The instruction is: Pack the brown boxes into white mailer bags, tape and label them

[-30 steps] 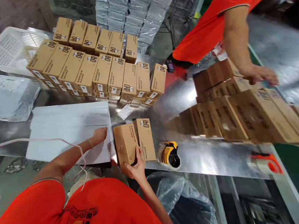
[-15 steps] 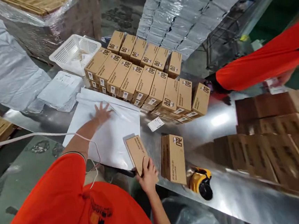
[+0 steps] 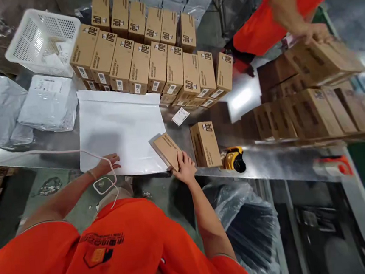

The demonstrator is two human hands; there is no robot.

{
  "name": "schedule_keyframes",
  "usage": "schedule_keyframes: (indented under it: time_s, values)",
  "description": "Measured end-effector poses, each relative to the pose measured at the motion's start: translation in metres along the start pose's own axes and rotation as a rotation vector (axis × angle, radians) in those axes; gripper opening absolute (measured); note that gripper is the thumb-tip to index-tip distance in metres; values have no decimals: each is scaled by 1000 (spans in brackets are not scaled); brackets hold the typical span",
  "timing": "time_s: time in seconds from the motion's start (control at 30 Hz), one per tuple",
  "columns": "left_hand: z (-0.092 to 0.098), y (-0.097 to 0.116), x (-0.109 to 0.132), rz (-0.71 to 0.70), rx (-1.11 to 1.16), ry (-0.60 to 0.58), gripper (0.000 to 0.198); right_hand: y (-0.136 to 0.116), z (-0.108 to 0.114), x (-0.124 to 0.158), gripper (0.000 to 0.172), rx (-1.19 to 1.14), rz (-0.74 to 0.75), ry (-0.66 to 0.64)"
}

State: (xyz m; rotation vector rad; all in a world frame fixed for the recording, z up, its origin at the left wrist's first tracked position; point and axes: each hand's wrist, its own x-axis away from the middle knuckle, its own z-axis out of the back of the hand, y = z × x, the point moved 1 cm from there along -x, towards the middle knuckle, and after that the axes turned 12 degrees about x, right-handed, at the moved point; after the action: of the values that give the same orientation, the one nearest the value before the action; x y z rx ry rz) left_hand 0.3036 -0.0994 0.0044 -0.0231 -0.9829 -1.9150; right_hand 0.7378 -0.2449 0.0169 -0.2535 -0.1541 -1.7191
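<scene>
A white plastic mailing bag lies flat before me on the metal table. My left hand is at its near left edge, fingers extended to the right over the plastic and slightly apart. A small brown carton rests tilted on the bag's near right corner. My right hand is closed around its near end. Just right of that hand stands another brown carton. A white printed label lies on the metal behind these cartons.
Rows of brown cartons line the back. At left are a white basket and stacked white bags. A yellow-black tape roll sits right, a cable crosses left, and a co-worker's hands hold a carton.
My left hand has moved from the middle of the bag toward its near left edge. My right hand keeps hold of the small carton. The view has shifted, and a co-worker's hands now show.
</scene>
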Motion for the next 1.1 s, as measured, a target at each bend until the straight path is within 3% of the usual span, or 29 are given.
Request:
schedule_keyframes:
  time_s: [0.1,0.27,0.47,0.6,0.73,0.97,1.1]
  values:
    - [-37,-4,26,-6,6,8,16,-5,5,-5,107,16,-8,-21]
    - [-50,-4,20,29,6,71,9,3,-1,7,114,-81,-173,5]
    - [-54,7,15,62,-8,134,18,11,-19,90,117,-267,-287,157]
    - [-79,36,11,-22,-35,117,20,-1,-29,143,120,-359,-353,127]
    - [-99,52,6,-6,-54,129,15,-11,-42,180,116,-476,-406,136]
    - [-81,46,-9,1,-40,63,16,-15,-66,222,119,-562,-540,83]
    - [-79,57,-13,10,-64,66,20,-18,-79,236,115,-601,-603,131]
